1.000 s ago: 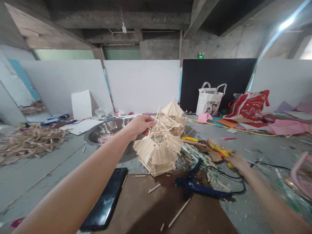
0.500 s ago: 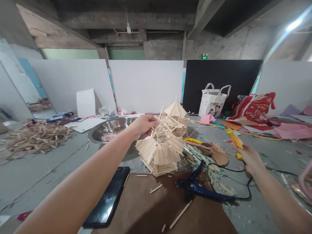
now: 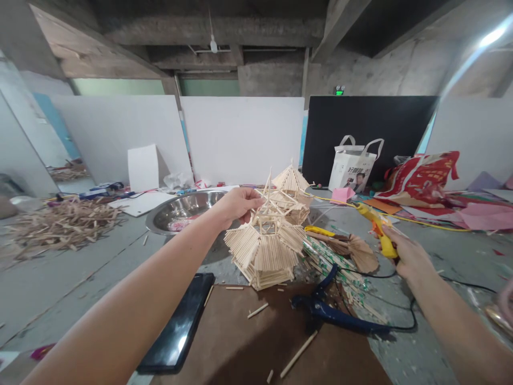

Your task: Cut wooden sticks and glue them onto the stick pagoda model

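My left hand (image 3: 237,205) pinches the upper frame of a tiered model pagoda made of wooden sticks (image 3: 267,247), which rests tilted on the floor at the edge of a brown board (image 3: 256,347). My right hand (image 3: 404,256) is wrapped round the handle of a yellow glue gun (image 3: 375,227), lifted off the floor with its nozzle pointing left toward the model. The gun's black cord (image 3: 404,313) trails along the floor below it.
Blue-handled cutters (image 3: 334,313) lie on the board's right edge, a dark phone (image 3: 178,326) on its left. Behind the model are a steel bowl (image 3: 176,211) and bundled sticks (image 3: 340,264). A pile of wood scraps (image 3: 60,219) lies left; bags and coloured paper lie right.
My right hand has picked the yellow glue gun up from the floor and swung it left, toward the model. My left hand has kept its hold on the model.
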The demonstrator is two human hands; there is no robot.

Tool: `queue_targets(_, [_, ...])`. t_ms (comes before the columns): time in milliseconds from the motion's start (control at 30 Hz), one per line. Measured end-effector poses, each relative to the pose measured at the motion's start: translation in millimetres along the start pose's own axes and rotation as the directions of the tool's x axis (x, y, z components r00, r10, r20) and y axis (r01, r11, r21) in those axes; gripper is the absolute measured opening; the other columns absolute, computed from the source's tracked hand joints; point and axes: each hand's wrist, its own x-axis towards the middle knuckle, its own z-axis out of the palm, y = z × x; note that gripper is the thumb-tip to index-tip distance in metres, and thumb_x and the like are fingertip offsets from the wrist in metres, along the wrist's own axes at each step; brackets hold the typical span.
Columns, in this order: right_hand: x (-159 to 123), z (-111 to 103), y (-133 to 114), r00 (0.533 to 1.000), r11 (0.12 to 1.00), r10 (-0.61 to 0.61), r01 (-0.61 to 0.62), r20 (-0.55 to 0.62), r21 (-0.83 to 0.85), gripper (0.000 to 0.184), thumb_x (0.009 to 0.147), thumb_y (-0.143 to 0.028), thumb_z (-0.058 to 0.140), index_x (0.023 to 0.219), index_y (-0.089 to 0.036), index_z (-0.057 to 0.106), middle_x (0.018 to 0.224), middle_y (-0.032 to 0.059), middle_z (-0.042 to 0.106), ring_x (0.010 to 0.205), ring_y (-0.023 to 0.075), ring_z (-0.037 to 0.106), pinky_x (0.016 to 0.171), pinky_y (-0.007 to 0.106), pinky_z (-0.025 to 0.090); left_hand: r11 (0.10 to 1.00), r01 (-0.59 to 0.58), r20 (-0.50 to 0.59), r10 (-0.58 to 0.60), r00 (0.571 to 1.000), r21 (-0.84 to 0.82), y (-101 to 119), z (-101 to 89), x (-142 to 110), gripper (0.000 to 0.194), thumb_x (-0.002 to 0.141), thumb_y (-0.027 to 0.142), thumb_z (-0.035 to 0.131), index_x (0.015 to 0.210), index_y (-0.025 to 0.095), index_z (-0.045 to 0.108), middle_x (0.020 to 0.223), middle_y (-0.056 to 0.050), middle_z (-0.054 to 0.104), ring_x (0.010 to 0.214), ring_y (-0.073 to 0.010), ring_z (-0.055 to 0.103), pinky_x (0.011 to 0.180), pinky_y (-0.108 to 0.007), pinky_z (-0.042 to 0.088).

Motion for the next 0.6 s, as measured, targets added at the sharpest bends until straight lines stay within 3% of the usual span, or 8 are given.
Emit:
queue_targets(67, [-0.3, 4.3, -4.4, 0.996, 0.995, 0.078, -0.080, 0.037, 0.054, 0.017, 0.058, -0.027, 0.062, 0.069, -0.016, 0.055, 0.051, -0.0027, 0.058, 0.037, 0.0073, 0.050, 0.034, 0.016, 0.042, 1.000, 0.003, 0.005, -0.003, 1.000, 0.002, 0.6, -0.1, -0.3, 0.017, 0.066, 0.030, 0.056, 0.059, 0.016, 0.047, 0.036, 0.006, 0.041, 0.029, -0.0046, 0.038, 0.034, -0.018, 0.028])
queue_targets(200, [-0.2, 10.2, -3.6, 0.984, 0.990, 0.119, -0.127, 0.130, 0.054, 0.012, 0.059, -0.023, 0.061, 0.065, -0.015, 0.055, 0.047, -0.0028, 0.056, 0.037, 0.0082, 0.051, 0.036, 0.017, 0.043, 1.000, 0.017, 0.001, -0.017, 1.000, 0.021, 1.5, 0.0, -1.1, 0.018, 0.066, 0.030, 0.056, 0.059, 0.016, 0.047, 0.035, 0.005, 0.041, 0.029, -0.0046, 0.038, 0.034, -0.018, 0.028])
queue_targets(400, [2.9, 7.8, 22.7, 0.950, 0.966, 0.250, -0.232, 0.186, -0.114, 0.013, 0.059, -0.023, 0.061, 0.069, -0.017, 0.055, 0.052, -0.0017, 0.060, 0.047, 0.0123, 0.056, 0.045, 0.022, 0.047, 1.000, 0.002, -0.018, -0.002, 1.000, 0.012, -1.4, 1.2, -0.1, 0.017, 0.066, 0.030, 0.056, 0.060, 0.016, 0.046, 0.037, 0.005, 0.041, 0.030, -0.0041, 0.038, 0.034, -0.017, 0.028])
queue_targets(500, [8.2, 0.5, 40.6, 0.962, 0.948, 0.240, -0.204, 0.126, -0.245, 0.014, 0.057, -0.023, 0.062, 0.068, -0.017, 0.056, 0.052, -0.0013, 0.060, 0.049, 0.0126, 0.057, 0.046, 0.021, 0.045, 1.000, -0.014, -0.054, 0.014, 0.998, 0.003, -2.2, 0.2, -1.9, 0.018, 0.067, 0.029, 0.055, 0.060, 0.016, 0.046, 0.038, 0.005, 0.040, 0.030, -0.0034, 0.038, 0.034, -0.017, 0.026])
queue_targets(600, [17.1, -10.2, 57.0, 0.984, 0.916, 0.143, -0.090, 0.109, -0.391, 0.015, 0.055, -0.027, 0.063, 0.057, -0.017, 0.054, 0.042, -0.0020, 0.054, 0.042, 0.0130, 0.053, 0.039, 0.021, 0.039, 0.996, -0.090, -0.154, 0.085, 0.984, -0.028, 0.0, -0.2, -13.8, 0.014, 0.069, 0.029, 0.052, 0.064, 0.017, 0.045, 0.044, 0.005, 0.044, 0.031, -0.0026, 0.038, 0.033, -0.017, 0.025])
